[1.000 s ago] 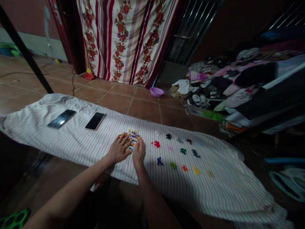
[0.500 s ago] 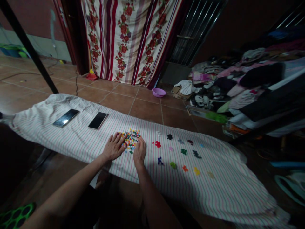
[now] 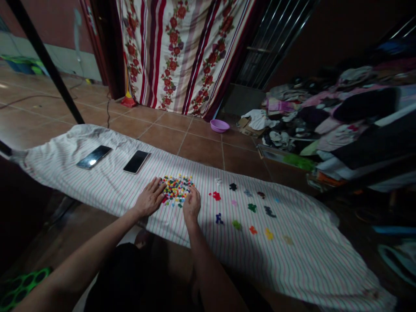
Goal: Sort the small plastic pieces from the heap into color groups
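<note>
The pile of small coloured pieces (image 3: pixel 177 190) lies on a striped sheet (image 3: pixel 97 186), at about 2 o'clock from the left grip (image 3: pixel 150 198) and 11 o'clock from the right grip (image 3: pixel 191 206). Its long axis runs roughly 9 to 3 o'clock, and as a loose heap it points nowhere. The left grip is spread flat, its fingertips (image 3: pixel 160 185) at the pile's near edge. The right grip is bunched, fingers together, equally close; whether it pinches anything, I cannot tell. Sorted clusters (image 3: pixel 232 203) lie toward 3 o'clock.
</note>
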Available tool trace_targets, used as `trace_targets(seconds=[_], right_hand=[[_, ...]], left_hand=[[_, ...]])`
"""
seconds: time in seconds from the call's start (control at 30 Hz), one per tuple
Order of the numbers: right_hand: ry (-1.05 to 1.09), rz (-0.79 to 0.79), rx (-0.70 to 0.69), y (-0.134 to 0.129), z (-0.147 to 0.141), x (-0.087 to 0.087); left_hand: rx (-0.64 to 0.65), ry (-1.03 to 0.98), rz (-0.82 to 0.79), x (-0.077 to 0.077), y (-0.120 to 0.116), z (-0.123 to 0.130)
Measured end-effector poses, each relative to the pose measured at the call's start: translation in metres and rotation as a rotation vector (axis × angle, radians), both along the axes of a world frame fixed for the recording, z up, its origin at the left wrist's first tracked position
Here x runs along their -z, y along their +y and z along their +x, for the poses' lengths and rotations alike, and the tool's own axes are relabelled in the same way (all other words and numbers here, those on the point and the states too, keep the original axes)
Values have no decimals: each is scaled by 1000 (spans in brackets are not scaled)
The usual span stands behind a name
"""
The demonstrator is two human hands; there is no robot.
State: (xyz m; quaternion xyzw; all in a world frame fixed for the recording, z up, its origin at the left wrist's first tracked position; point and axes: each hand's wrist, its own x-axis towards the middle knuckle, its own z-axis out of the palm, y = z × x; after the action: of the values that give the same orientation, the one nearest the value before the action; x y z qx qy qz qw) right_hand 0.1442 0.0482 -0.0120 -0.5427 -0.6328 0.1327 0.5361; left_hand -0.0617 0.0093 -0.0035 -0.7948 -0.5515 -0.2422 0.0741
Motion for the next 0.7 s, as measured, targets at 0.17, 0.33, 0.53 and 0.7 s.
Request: trace_targets(seconds=[0.17,0.33,0.53,0.7], right_hand=[[-29,16,-9,-2,1,-2],[-194,33,-192,-13,-4,-18],[-495,-134,-372,-22,-11,-45],[-633,-171,-423,-21,-18,-54]], left_hand=[[-47,-69,27,4,-7,0],[-82,-117,94,5,-7,3],[-161,-148,56,3,-10,5],[-205,-158,55,2,-11,7]])
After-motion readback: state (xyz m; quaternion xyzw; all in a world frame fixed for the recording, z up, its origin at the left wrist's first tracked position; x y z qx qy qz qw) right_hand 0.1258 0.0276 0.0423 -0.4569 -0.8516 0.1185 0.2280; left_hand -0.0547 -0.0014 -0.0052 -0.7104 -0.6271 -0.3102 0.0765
